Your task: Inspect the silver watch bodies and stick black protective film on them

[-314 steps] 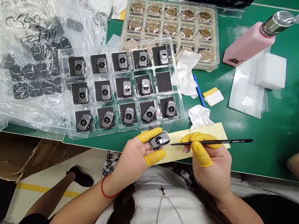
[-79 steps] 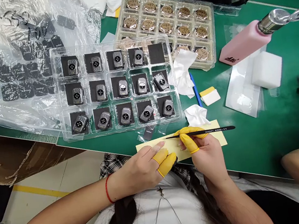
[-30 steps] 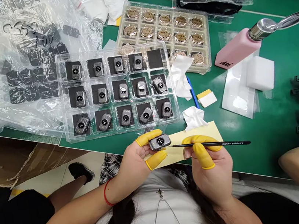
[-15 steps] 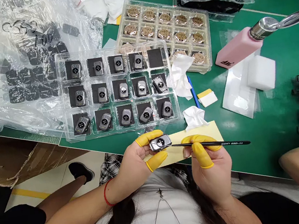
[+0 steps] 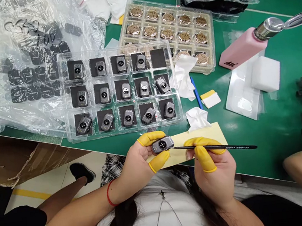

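Note:
Between the yellow-cotted thumb and finger of my left hand (image 5: 138, 167) is a grey watch body (image 5: 162, 144), its round black sensor face up. My right hand (image 5: 213, 168), also with yellow finger cots, grips black tweezers (image 5: 229, 147) marked ESD-11. The tweezer tip meets the right end of the watch body; whether it pinches anything is too small to tell. Under both hands lies a pale yellow sheet (image 5: 218, 133). Just beyond, a clear tray (image 5: 178, 101) holds several similar watch bodies on black squares; its top right pocket has only a black square (image 5: 158, 58).
Behind is a tray of gold round cases (image 5: 214, 44). At the right stand a pink bottle (image 5: 241, 48) and a white foam block (image 5: 266, 74). Plastic bags (image 5: 29, 25) cover the left. A blue stick (image 5: 196, 92) and crumpled tissues (image 5: 197, 118) lie beside the tray.
The camera view has shifted slightly, moving the scene a little to the right. The watch body and tweezers have tilted slightly; both hands keep their holds.

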`<state>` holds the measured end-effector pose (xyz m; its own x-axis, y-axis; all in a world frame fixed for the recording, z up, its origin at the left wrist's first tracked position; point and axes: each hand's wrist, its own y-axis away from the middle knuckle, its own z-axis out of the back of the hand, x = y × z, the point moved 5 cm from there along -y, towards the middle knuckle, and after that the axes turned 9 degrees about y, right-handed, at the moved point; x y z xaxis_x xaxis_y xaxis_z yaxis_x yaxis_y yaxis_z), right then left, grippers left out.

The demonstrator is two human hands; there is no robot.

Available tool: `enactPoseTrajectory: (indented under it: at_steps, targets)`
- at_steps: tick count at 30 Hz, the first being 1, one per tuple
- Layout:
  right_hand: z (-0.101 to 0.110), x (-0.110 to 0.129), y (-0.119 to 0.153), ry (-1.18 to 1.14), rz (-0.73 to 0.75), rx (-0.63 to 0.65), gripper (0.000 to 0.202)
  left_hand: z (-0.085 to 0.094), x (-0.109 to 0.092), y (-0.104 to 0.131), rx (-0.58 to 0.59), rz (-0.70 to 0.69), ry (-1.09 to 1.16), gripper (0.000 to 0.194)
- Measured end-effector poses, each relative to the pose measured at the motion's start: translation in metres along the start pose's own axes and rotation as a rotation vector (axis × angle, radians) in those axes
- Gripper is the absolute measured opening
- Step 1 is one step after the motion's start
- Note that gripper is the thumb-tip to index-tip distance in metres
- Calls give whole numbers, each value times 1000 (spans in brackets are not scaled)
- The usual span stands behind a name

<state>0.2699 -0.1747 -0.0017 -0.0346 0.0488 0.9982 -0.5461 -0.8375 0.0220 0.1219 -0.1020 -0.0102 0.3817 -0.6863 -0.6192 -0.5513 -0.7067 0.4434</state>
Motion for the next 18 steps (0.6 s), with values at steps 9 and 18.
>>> enactPoseTrajectory:
  at_steps: [9, 18]
  targets:
    - [10, 12, -10, -33, 111, -212, 8, 6, 1, -7, -46, -60, -67, 34]
    - [22, -5, -19, 7, 49, -246, 10, -2, -42, -17, -10, -173, -305, 34]
